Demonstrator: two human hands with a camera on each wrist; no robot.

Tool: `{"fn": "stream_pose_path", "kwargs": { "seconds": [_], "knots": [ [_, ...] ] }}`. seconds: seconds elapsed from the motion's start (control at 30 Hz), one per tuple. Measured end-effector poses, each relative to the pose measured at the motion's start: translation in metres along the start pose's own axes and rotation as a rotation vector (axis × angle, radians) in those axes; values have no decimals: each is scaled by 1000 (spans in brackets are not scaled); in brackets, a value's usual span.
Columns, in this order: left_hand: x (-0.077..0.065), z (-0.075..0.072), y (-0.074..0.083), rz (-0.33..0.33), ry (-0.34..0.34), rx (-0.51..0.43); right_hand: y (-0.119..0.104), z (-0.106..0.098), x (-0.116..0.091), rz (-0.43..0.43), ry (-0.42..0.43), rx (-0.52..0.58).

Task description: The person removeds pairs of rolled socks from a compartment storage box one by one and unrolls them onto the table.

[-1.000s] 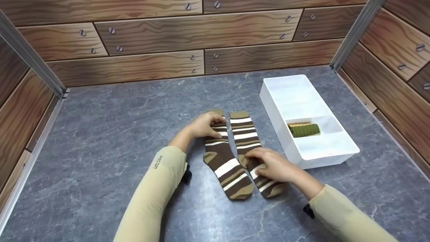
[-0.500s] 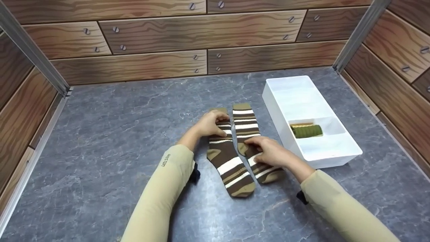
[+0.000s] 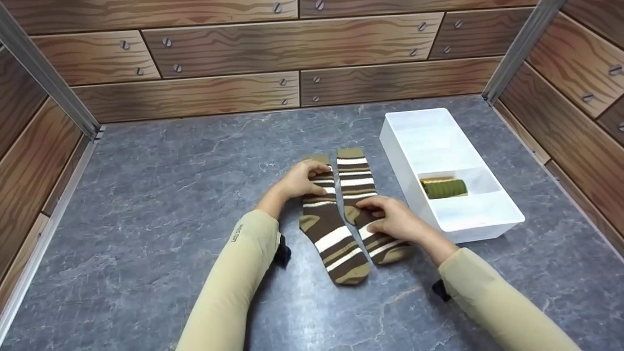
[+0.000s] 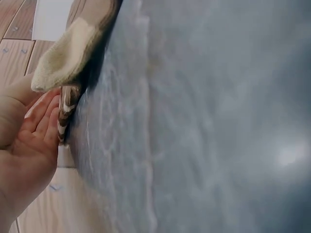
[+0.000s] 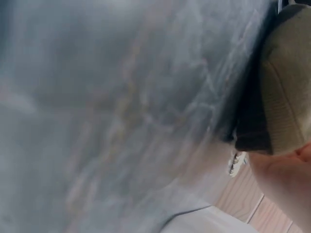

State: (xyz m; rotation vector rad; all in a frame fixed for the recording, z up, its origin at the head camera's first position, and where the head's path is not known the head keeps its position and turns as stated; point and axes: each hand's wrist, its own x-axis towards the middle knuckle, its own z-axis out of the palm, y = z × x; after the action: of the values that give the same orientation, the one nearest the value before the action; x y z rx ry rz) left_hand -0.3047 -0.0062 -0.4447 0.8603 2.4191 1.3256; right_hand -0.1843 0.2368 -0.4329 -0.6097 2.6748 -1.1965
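Observation:
Two striped socks in brown, white and olive lie flat side by side. On the left sock [image 3: 331, 239], near its cuff, my left hand [image 3: 300, 180] rests with thumb and fingers spread apart. My right hand [image 3: 397, 219] touches the right sock [image 3: 356, 180] around its heel, thumb and index finger apart with fabric showing between them. The left wrist view has an olive part of a sock [image 4: 68, 58] in front of my left hand [image 4: 34, 141]. In the right wrist view, an olive sock end [image 5: 286, 82] partly hides my right hand [image 5: 286, 179].
A white divided box [image 3: 402, 170] stands to the right of the socks. One compartment holds a rolled green ribbed item [image 3: 444, 189] with something yellowish behind it. Wood-patterned walls [image 3: 219, 92] enclose the grey marbled surface [image 3: 170, 195] at the back and sides.
The right sock has slid away from me along with my right hand, so its toe now sits farther up than the left sock's. My left hand stays on the left sock.

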Motion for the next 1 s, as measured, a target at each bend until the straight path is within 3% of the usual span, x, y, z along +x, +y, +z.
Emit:
{"fn": "stream_pose_path", "kwargs": {
  "seconds": [0.23,0.5,0.77,0.9,1.0],
  "knots": [
    [-1,0,-2,-12,7,-71,7,0,2,122,-1,234],
    [-1,-1,-5,-22,7,-73,12,-2,4,195,1,360],
    [1,1,-1,-27,49,-130,11,-4,2,178,2,380],
    [2,4,9,-42,98,-229,3,-10,-2,161,-3,379],
    [4,7,23,-12,100,-279,-7,-19,-9,132,-17,387]
  ]
}}
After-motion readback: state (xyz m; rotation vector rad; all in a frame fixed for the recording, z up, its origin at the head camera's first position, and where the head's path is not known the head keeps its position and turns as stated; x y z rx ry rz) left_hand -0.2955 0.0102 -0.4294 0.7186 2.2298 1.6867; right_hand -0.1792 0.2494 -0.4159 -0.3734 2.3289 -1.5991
